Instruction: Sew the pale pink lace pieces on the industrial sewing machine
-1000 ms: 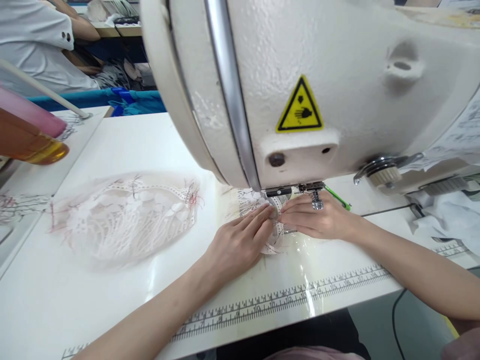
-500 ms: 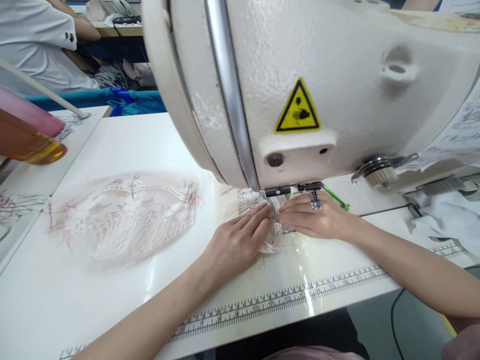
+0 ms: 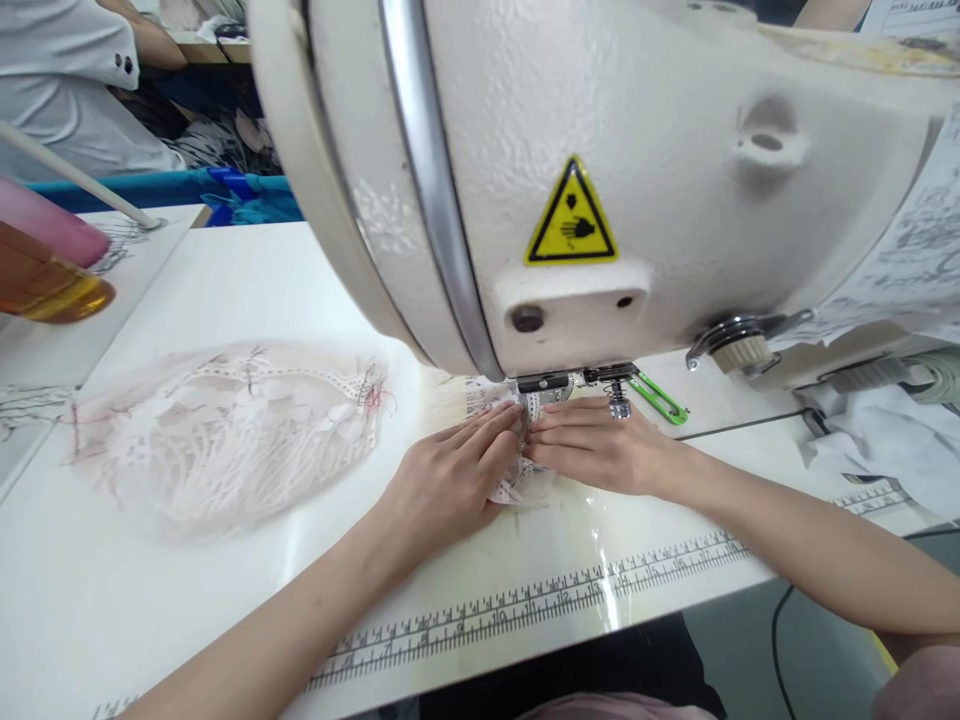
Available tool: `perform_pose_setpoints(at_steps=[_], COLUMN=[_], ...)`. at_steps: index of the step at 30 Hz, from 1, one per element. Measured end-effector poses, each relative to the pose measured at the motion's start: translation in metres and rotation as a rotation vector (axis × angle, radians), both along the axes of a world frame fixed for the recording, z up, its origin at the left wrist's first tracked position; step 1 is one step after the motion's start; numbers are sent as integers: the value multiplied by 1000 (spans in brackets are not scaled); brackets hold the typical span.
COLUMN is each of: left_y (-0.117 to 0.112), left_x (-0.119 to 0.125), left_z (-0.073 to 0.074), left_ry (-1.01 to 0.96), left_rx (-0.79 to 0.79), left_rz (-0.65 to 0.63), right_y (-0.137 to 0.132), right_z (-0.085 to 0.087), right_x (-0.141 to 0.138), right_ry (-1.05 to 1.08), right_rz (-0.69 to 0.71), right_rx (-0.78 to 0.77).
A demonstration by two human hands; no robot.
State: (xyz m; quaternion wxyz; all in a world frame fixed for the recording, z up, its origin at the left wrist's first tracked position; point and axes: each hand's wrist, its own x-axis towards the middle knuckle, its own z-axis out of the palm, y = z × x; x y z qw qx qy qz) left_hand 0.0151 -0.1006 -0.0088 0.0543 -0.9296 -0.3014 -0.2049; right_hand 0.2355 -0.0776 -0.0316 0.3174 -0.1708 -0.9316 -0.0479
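Observation:
A white lace piece (image 3: 510, 492) lies under the head of a sewing machine (image 3: 600, 150). My left hand (image 3: 450, 470) is closed on its left side, fingers together and bent over the lace. From the right, my right hand (image 3: 600, 448) grips the lace edge, its fingers close together beside the presser foot area. The fingertips of both hands nearly meet there. The needle and part of the lace are hidden by the machine and my fingers. Just behind my right hand is a bright green slotted attachment (image 3: 660, 398).
Sheer lace panels with red threads (image 3: 247, 440) lie on the white table at left. A printed ruler strip (image 3: 525, 605) follows the front edge. Pink and amber cones (image 3: 52, 270) stand far left. White cloth (image 3: 892, 440) lies at right. A person in white (image 3: 60, 90) sits beyond.
The whole view has shifted a little, so the machine and table appear further left. My right hand sits slightly lower, showing more of the green attachment. Both hands stay on the lace.

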Motion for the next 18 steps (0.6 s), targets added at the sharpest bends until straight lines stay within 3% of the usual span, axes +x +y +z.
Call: perform_pose_setpoints(at_steps=[18], left_y=[6], left_x=[-4], left_z=[-5], left_ry=[45], left_rx=[-48], left_rz=[86], right_y=[2], right_z=[-9], right_x=[-8], right_ry=[25], right_rz=[-54], right_rx=[5])
